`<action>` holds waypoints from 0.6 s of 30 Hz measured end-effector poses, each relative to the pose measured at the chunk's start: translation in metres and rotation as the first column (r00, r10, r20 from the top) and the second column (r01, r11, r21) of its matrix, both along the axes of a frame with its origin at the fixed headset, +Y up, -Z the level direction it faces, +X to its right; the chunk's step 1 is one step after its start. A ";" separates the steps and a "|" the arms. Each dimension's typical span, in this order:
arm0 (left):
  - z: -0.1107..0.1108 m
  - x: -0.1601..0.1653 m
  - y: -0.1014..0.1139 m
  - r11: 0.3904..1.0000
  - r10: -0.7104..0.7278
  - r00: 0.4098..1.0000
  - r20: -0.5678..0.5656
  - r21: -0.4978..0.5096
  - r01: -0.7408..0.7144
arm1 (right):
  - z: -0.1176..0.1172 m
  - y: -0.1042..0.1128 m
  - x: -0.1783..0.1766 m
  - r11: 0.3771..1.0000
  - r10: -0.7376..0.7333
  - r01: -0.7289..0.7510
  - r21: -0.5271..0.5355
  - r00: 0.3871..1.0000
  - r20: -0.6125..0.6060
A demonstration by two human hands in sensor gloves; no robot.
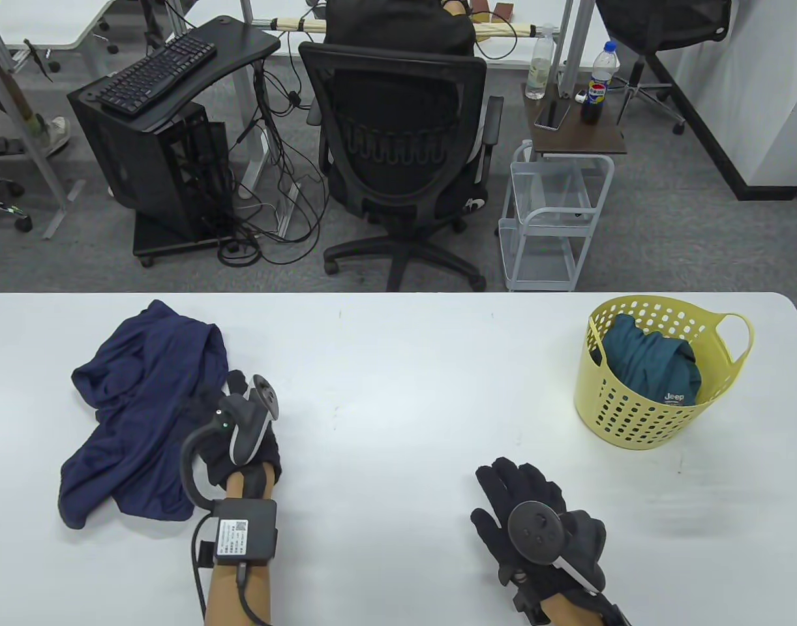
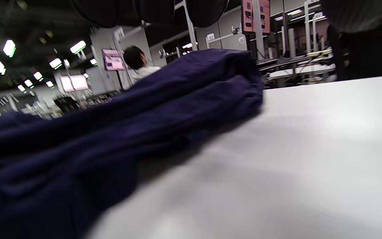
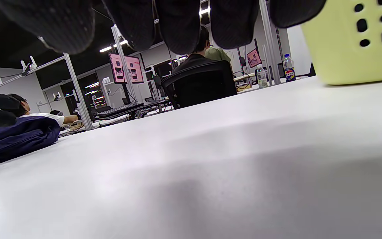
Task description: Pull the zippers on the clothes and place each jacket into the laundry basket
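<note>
While lying crumpled in loose folds at the left of the white table, the navy jacket is touching the left hand, whose finger grip I cannot tell. Further right, the yellow laundry basket is holding a teal jacket. Well apart, the right hand is resting flat, fingers spread, holding nothing.

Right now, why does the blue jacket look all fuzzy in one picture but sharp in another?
In the left wrist view the navy jacket sits right against the lens, so it and the white table smear out of focus. The table view looks down from farther off, so the jacket's folds look sharp. In the right wrist view the nearest table blurs, and the yellow basket looks soft.
</note>
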State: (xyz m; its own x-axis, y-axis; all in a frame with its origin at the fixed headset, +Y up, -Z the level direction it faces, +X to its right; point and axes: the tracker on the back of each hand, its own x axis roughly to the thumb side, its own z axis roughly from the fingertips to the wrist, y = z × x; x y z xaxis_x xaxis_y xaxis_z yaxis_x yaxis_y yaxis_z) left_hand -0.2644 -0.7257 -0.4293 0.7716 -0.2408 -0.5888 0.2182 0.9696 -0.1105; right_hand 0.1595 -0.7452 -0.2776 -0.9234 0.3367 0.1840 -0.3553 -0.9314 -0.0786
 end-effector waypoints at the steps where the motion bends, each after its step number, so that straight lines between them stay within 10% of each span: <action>1: -0.005 -0.012 -0.003 0.999 -0.045 0.998 -0.033 -0.029 0.044 | 0.001 0.001 -0.002 1.000 0.000 0.000 0.003 1.000 -0.003; 12: -0.008 -0.116 -0.051 0.918 0.362 0.884 -0.296 -0.050 -0.393 | 0.001 -0.002 -0.005 1.000 -0.009 0.008 -0.010 0.999 -0.049; 18: -0.004 -0.118 -0.040 0.978 0.179 0.964 -0.195 -0.072 -0.196 | 0.003 -0.002 -0.010 1.000 -0.013 0.013 0.000 0.998 -0.060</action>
State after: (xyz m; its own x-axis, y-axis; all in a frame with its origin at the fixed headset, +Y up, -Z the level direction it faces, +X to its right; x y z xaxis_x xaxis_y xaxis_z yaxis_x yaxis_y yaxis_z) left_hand -0.3826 -0.7657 -0.4331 0.6866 -0.1609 -0.7090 0.0008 0.9754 -0.2207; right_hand 0.1492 -0.7471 -0.2750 -0.9063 0.3482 0.2394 -0.3711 -0.9269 -0.0569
